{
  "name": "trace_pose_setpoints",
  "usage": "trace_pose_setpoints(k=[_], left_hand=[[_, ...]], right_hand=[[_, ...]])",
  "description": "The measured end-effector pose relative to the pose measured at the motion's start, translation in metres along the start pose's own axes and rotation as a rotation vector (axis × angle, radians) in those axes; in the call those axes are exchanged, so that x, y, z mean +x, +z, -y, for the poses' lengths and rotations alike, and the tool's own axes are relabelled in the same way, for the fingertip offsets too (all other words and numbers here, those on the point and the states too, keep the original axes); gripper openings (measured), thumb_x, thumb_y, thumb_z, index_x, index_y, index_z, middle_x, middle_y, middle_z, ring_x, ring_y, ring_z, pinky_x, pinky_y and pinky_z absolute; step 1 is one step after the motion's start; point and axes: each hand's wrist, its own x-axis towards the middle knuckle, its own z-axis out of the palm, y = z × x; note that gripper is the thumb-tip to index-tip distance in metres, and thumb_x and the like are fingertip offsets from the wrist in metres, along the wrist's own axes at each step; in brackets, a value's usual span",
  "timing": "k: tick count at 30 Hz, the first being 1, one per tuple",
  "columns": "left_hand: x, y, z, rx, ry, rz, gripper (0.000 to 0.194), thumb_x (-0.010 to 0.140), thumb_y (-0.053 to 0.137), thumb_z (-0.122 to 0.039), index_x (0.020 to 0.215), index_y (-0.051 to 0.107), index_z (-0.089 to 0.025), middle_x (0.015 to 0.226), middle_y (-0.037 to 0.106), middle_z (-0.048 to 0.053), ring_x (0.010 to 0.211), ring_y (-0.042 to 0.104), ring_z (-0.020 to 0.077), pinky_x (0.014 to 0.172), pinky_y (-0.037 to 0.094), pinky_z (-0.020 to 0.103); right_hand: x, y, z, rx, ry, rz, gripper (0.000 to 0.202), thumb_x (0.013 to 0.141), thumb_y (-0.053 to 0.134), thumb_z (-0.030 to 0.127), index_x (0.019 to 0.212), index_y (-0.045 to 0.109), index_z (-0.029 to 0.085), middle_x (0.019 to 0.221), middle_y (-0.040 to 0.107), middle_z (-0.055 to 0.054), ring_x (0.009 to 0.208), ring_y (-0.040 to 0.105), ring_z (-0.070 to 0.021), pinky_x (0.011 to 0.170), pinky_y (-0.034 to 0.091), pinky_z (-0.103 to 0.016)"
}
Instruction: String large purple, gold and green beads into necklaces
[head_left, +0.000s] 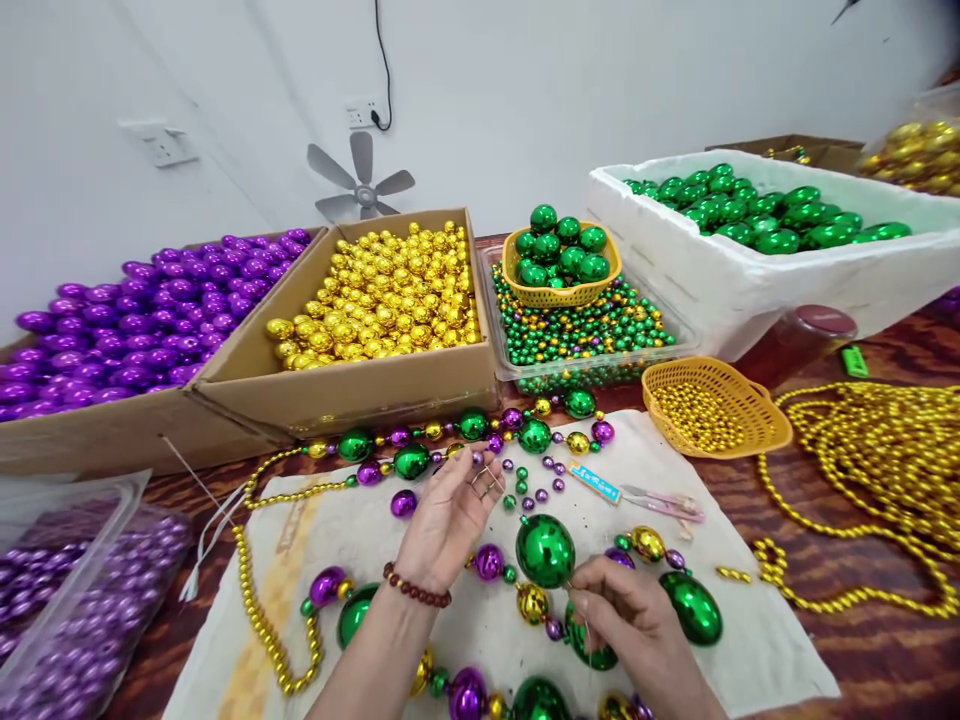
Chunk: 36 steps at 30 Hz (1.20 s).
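Right hand pinches a thread by a green ball; left hand's grip unclear

At far left, a tub (124,500) of purple beads and, behind it, a carton (112,430) of purple balls are both cut off by the edge. Next comes a carton (360,390) of gold balls, its depth hidden.

The left hand (450,505) is palm up over the cloth (750,630), fingers half curled. A small purple bead (478,458) shows at the fingertips; whether they grip it I cannot tell. Its forearm covers part of a beaded strand (469,692), which the bottom edge also cuts.

Right of it, the green ball (545,550) lies just beside the right hand (626,610), whose thumb and forefinger are pressed narrow on a thin thread (587,635). The thread's ends are hard to follow, and the hand hides another green ball (592,645) partly.

Farther right, a gold string (870,450) runs out of view.
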Motion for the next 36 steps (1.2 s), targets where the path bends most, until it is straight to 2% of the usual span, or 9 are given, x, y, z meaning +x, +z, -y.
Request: trace_pose_setpoints(k=[11, 15, 20, 24, 29, 32, 36], left_hand=[[-0.001, 0.001, 0.004, 0.053, 0.037, -0.001, 0.014, 0.082, 0.068, -0.021, 0.095, 0.067, -0.017, 0.089, 0.067, 0.002, 0.077, 0.065, 0.0117, 0.077, 0.053, 0.027], [-0.001, 0.000, 0.004, 0.141, 0.108, 0.012, 0.017, 0.082, 0.069, -0.021, 0.098, 0.067, -0.017, 0.092, 0.067, 0.002, 0.077, 0.065, 0.0114, 0.077, 0.052, 0.027], [-0.008, 0.006, 0.010, 0.274, 0.158, 0.043, 0.031, 0.083, 0.067, -0.021, 0.113, 0.064, -0.018, 0.107, 0.068, 0.008, 0.091, 0.065, 0.0171, 0.087, 0.049, 0.031], [-0.017, 0.013, 0.024, 0.281, 0.125, 0.096, 0.026, 0.087, 0.062, -0.024, 0.112, 0.065, -0.016, 0.109, 0.068, 0.011, 0.104, 0.062, 0.0209, 0.092, 0.045, 0.033], [-0.019, 0.015, 0.034, 0.227, 0.160, 0.090, 0.027, 0.090, 0.057, -0.030, 0.112, 0.066, -0.018, 0.105, 0.069, 0.010, 0.107, 0.059, 0.0215, 0.087, 0.046, 0.032], [-0.019, 0.018, 0.035, 0.243, 0.161, 0.084, 0.026, 0.088, 0.060, -0.031, 0.108, 0.066, -0.016, 0.102, 0.069, 0.011, 0.101, 0.061, 0.0213, 0.084, 0.047, 0.031], [-0.023, 0.027, 0.040, 0.341, 0.205, 0.089, 0.029, 0.088, 0.059, -0.034, 0.109, 0.065, -0.016, 0.101, 0.069, 0.012, 0.092, 0.062, 0.0196, 0.074, 0.048, 0.028]], right_hand=[[0.002, 0.002, 0.003, -0.047, 0.002, 0.018, 0.023, 0.088, 0.057, 0.035, 0.077, 0.063, 0.015, 0.063, 0.059, 0.000, 0.048, 0.056, -0.0103, 0.046, 0.040, -0.020], [0.001, 0.004, 0.003, -0.036, 0.013, -0.007, 0.024, 0.088, 0.057, 0.035, 0.078, 0.063, 0.015, 0.062, 0.059, -0.001, 0.047, 0.054, -0.0100, 0.046, 0.039, -0.020], [0.009, 0.008, 0.000, -0.010, 0.013, -0.024, 0.025, 0.090, 0.055, 0.038, 0.081, 0.062, 0.015, 0.061, 0.056, 0.000, 0.052, 0.054, -0.0109, 0.050, 0.041, -0.021], [0.022, 0.015, 0.000, 0.057, 0.027, -0.033, 0.026, 0.089, 0.057, 0.041, 0.082, 0.060, 0.015, 0.068, 0.058, 0.000, 0.052, 0.054, -0.0102, 0.048, 0.041, -0.020], [0.028, 0.019, 0.002, 0.165, 0.048, 0.024, 0.028, 0.085, 0.062, 0.043, 0.086, 0.061, 0.015, 0.073, 0.062, -0.002, 0.053, 0.056, -0.0106, 0.046, 0.041, -0.019], [0.024, 0.016, 0.001, 0.203, 0.092, 0.057, 0.030, 0.083, 0.064, 0.045, 0.084, 0.061, 0.015, 0.067, 0.063, -0.002, 0.049, 0.054, -0.0106, 0.046, 0.041, -0.020], [0.021, 0.012, -0.003, 0.139, 0.093, -0.024, 0.031, 0.085, 0.062, 0.045, 0.078, 0.060, 0.015, 0.063, 0.062, -0.002, 0.051, 0.051, -0.0100, 0.049, 0.037, -0.019]])
